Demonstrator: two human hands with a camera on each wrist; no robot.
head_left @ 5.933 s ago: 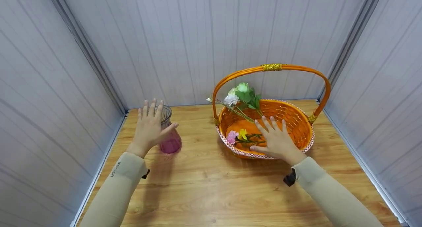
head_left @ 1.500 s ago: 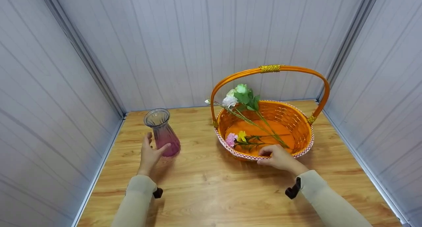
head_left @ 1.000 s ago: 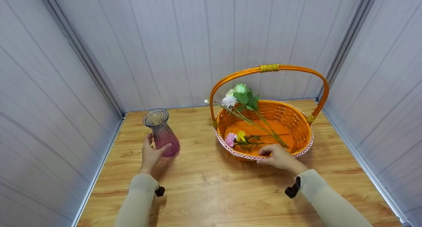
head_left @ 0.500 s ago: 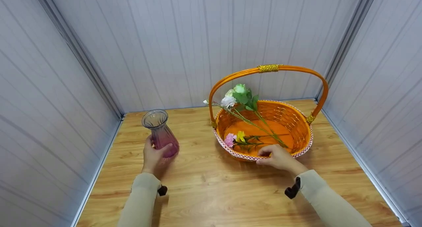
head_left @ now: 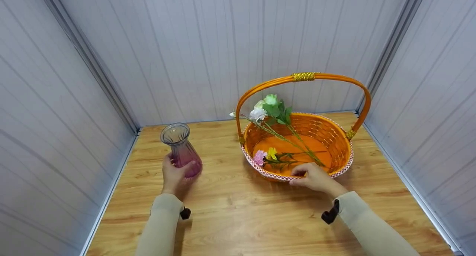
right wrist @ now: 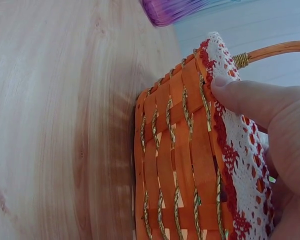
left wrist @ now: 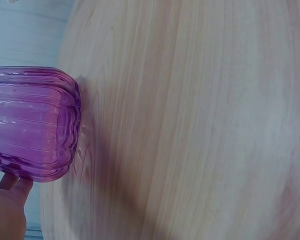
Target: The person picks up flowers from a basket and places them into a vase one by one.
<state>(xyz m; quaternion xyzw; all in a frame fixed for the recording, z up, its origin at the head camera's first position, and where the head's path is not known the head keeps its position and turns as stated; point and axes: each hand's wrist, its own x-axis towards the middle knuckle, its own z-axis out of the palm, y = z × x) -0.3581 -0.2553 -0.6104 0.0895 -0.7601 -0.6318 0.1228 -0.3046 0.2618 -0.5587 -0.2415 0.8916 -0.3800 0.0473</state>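
Note:
In the head view a ribbed glass vase [head_left: 184, 150], clear at the top and purple-pink below, stands upright on the left of the table. My left hand [head_left: 174, 174] grips its lower body from the left, thumb on the near side and fingers partly hidden behind the glass. To the right is an orange woven basket [head_left: 333, 146] with a tall handle. My right hand [head_left: 314, 178] pinches its lace-trimmed front rim; the right wrist view shows the thumb [right wrist: 240, 97] on the outside. Inside lie a pink flower [head_left: 260, 158] and a yellow flower [head_left: 272, 154].
White flowers [head_left: 258, 114] and a pale green rose [head_left: 270, 99] lean over the basket's back left rim, stems inside. Pale panel walls [head_left: 208, 55] enclose the wooden table [head_left: 227, 211] at the back and both sides. Bare wood lies between vase and basket.
Earliest, both hands were spread above the vase and basket. Since then the right hand has taken the basket's rim and the left hand has closed around the vase. Over the last half second little moves.

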